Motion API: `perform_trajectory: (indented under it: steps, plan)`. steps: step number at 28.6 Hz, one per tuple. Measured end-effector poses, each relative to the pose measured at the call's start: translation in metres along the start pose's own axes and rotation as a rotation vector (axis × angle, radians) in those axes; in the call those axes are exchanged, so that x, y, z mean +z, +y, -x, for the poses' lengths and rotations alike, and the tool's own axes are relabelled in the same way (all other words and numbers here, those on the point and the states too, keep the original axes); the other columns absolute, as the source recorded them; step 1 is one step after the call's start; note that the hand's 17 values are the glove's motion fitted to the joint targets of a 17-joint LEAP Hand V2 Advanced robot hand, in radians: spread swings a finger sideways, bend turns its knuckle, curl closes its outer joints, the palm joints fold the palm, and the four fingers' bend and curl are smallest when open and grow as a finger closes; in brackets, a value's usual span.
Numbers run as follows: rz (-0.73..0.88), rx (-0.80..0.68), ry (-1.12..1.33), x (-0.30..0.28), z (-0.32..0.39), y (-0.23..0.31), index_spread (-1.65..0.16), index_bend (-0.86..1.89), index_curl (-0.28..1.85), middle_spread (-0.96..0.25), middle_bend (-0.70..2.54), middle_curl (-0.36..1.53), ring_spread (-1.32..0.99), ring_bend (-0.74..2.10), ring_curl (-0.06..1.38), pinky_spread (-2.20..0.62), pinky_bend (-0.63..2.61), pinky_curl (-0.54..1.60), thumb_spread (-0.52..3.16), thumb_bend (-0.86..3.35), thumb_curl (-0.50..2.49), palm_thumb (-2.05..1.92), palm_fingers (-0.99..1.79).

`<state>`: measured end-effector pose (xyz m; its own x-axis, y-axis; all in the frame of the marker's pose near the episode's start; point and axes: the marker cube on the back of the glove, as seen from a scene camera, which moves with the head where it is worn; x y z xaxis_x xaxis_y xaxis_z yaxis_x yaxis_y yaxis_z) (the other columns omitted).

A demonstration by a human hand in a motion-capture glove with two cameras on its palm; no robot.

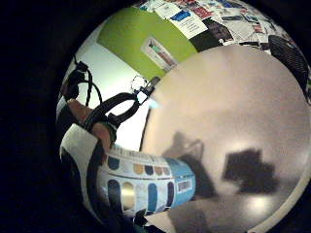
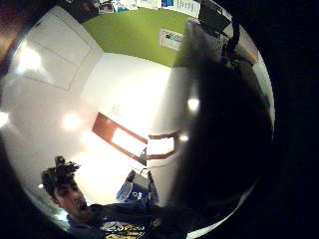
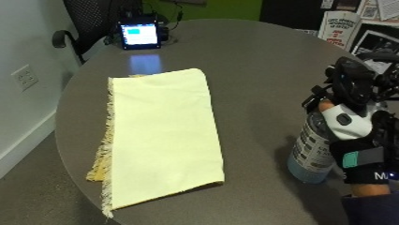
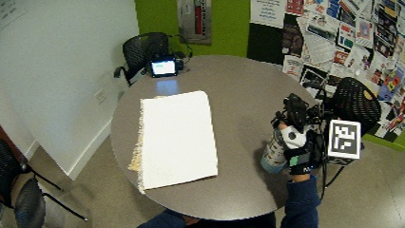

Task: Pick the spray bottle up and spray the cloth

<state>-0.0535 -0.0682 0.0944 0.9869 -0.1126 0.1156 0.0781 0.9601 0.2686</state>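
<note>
— Black-gloved fingers [image 3: 324,105] are curled round the spray bottle [image 3: 310,145], yes?

— Yes. The right hand [image 3: 355,140] grips the bottle near its top, from the side away from the cloth. The little finger side palm view shows the bottle's label [image 1: 141,182] very close to the palm, with rows of coloured ovals on it.

— Is the bottle lifted?

— I cannot tell for sure. It stands upright, and its blue base looks to be on the round grey table [image 3: 262,61] or just over it, near the edge where the person sits.

— And the cloth?

— A pale yellow cloth [image 3: 165,136] lies flat on the table, well apart from the bottle, on the other side. It is folded, and one long edge has a fringe.

— Anything else?

— A small device with a lit screen [image 3: 139,35] stands at the far edge of the table, beyond the cloth. Behind it is a black mesh chair [image 4: 144,50], and another black chair [image 4: 357,102] is behind the hand.
</note>
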Motion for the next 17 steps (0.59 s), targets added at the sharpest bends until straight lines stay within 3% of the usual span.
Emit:
perform_trajectory:
  steps: [11, 17]
  plan:
    - [-0.005, -0.011, 0.068, -0.006, -0.018, 0.019, -0.23, 0.04, 0.11, -0.15, 0.69, 0.48, -0.19, 0.75, 0.42, -0.16, 0.58, 0.37, 0.65, -0.03, 0.68, 1.02, 1.15]
    - [0.136, -0.053, 0.139, -0.03, -0.012, 0.02, -0.23, 0.04, 0.11, -0.15, 0.7, 0.48, -0.18, 0.75, 0.43, -0.16, 0.57, 0.37, 0.63, -0.03, 0.7, 1.02, 1.15]
